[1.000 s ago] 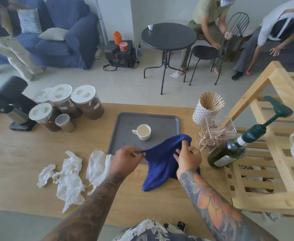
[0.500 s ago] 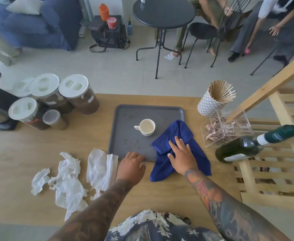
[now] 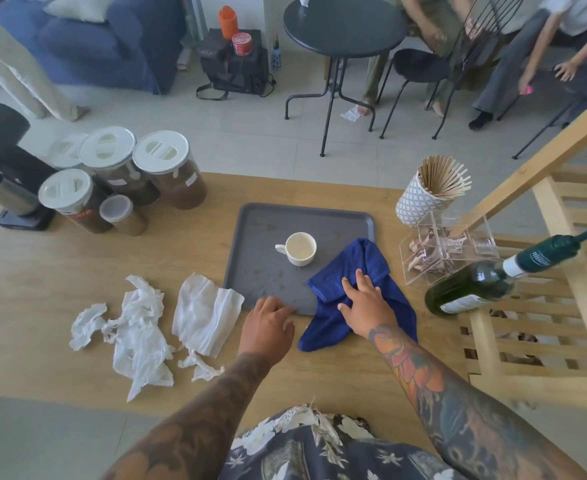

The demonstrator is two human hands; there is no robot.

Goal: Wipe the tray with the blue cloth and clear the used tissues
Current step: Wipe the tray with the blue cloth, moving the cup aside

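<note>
Two hands down on our wooden table (image 3: pixel 77 265). Our right hand (image 3: pixel 366 303) lies flat on the blue cloth (image 3: pixel 354 292), fingers straight and spread, pressing, not gripping; cloth sits under palm and fingers, bunching out past the fingertips toward the white cup (image 3: pixel 299 249). Cloth drapes over the tray's near right corner, its tail spilling onto the table. Our left hand (image 3: pixel 268 323) rests at the near edge of the grey tray (image 3: pixel 268 244), fingers relaxed, tips touching the rim, holding nothing. Tray shows brown smears left of the cloth. Used tissues (image 3: pixel 139 327) lie crumpled on the table left of the tray, the nearest one just beside our left hand, not touched. Jars (image 3: pixel 139 174) stand far left; green bottle (image 3: pixel 475 289) at right.
</note>
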